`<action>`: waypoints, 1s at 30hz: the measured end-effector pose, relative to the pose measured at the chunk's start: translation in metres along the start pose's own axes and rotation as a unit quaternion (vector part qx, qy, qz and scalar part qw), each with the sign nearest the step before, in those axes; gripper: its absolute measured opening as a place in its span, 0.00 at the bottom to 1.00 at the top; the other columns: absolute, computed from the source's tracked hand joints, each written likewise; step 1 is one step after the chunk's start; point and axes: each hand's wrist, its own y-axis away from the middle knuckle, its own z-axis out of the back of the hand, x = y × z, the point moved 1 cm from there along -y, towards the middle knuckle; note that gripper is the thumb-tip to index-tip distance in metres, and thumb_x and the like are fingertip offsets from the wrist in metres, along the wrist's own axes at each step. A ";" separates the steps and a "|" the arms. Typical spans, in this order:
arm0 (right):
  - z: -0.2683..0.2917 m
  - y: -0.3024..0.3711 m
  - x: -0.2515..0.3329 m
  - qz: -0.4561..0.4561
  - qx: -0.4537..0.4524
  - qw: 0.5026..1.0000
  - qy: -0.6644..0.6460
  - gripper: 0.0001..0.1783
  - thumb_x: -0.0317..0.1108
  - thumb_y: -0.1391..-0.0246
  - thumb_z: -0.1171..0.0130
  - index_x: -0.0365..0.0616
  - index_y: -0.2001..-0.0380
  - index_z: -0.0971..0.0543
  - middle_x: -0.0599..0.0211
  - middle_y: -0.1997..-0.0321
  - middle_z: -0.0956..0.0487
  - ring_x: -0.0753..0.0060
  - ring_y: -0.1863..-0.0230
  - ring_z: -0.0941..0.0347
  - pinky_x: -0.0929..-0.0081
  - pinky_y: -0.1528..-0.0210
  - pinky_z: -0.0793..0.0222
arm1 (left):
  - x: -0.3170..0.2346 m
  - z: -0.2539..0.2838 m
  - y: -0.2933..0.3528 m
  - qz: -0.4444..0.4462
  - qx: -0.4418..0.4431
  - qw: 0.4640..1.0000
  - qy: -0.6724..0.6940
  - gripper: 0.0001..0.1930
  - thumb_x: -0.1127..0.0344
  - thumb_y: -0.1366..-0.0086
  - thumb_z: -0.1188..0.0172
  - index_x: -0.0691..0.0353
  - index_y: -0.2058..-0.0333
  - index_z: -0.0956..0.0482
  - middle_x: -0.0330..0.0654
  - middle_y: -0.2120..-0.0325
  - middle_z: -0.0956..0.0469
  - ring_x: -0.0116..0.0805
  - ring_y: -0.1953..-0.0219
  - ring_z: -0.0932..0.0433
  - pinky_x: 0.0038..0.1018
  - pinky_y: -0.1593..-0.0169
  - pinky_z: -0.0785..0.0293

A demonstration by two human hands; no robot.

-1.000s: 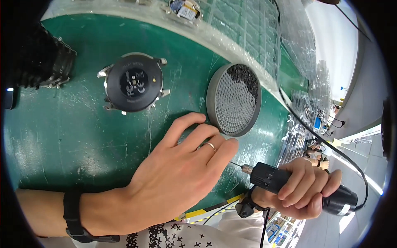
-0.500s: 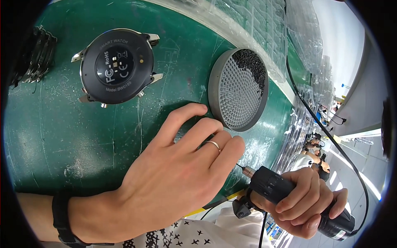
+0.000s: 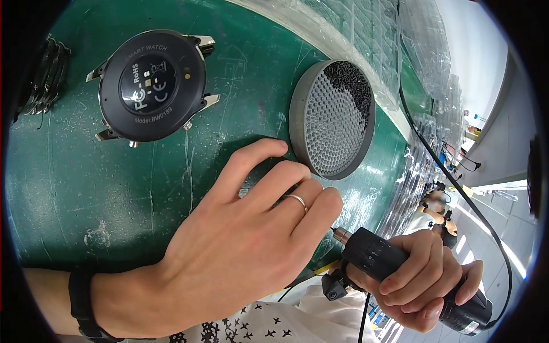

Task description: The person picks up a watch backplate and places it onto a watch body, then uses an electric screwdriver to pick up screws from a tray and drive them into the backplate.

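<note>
My left hand, ringed and with a black band at the wrist, is palm down over the green bench. Its fingers are bent but apart, with the fingertips close to the rim of a round grey dimpled tray. Small black screws are heaped at the tray's far side. The thumb and the space under the palm are hidden. My right hand grips a black corded electric screwdriver, whose thin bit points toward the left hand's little finger. Farther left, a black smartwatch case lies back up, without a strap.
A stack of dark metallic parts stands at the far left of the green bench. Clear plastic trays line the far right edge. The screwdriver's black cord arcs along the right. Another person's arm shows in the background.
The watch case and the dark stack sit slightly farther left and higher in the picture. Both hands and the screwdriver stay nearly where they were.
</note>
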 end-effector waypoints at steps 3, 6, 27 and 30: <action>0.000 0.001 -0.001 0.002 -0.005 1.000 0.000 0.16 0.20 0.54 0.40 0.42 0.64 0.34 0.72 0.87 0.30 0.82 0.93 0.35 0.85 0.91 0.30 | 0.000 0.000 0.002 0.003 -0.001 1.000 0.003 0.32 0.69 0.58 0.26 0.62 0.50 0.24 0.40 0.63 0.22 0.39 0.50 0.25 0.49 0.36 0.36; -0.001 0.001 -0.001 0.001 -0.004 1.000 -0.002 0.16 0.20 0.54 0.40 0.41 0.64 0.33 0.72 0.87 0.30 0.82 0.93 0.35 0.85 0.90 0.30 | -0.001 -0.001 0.002 0.004 -0.006 1.000 0.006 0.32 0.69 0.58 0.26 0.62 0.50 0.24 0.40 0.63 0.22 0.39 0.50 0.25 0.49 0.36 0.36; 0.000 -0.011 0.012 -0.184 0.133 0.972 0.063 0.16 0.24 0.44 0.39 0.53 0.68 0.38 0.74 0.81 0.27 0.82 0.85 0.31 0.84 0.83 0.30 | -0.008 -0.002 -0.015 0.033 -0.030 0.999 0.027 0.27 0.69 0.56 0.27 0.59 0.53 0.22 0.36 0.64 0.22 0.37 0.52 0.25 0.48 0.36 0.36; 0.003 -0.003 0.006 -0.180 0.132 0.974 0.027 0.18 0.22 0.46 0.38 0.52 0.68 0.38 0.74 0.81 0.27 0.82 0.86 0.32 0.84 0.83 0.31 | -0.007 -0.003 -0.012 0.051 -0.027 0.998 0.010 0.26 0.69 0.56 0.28 0.58 0.54 0.22 0.36 0.65 0.22 0.37 0.52 0.25 0.48 0.35 0.36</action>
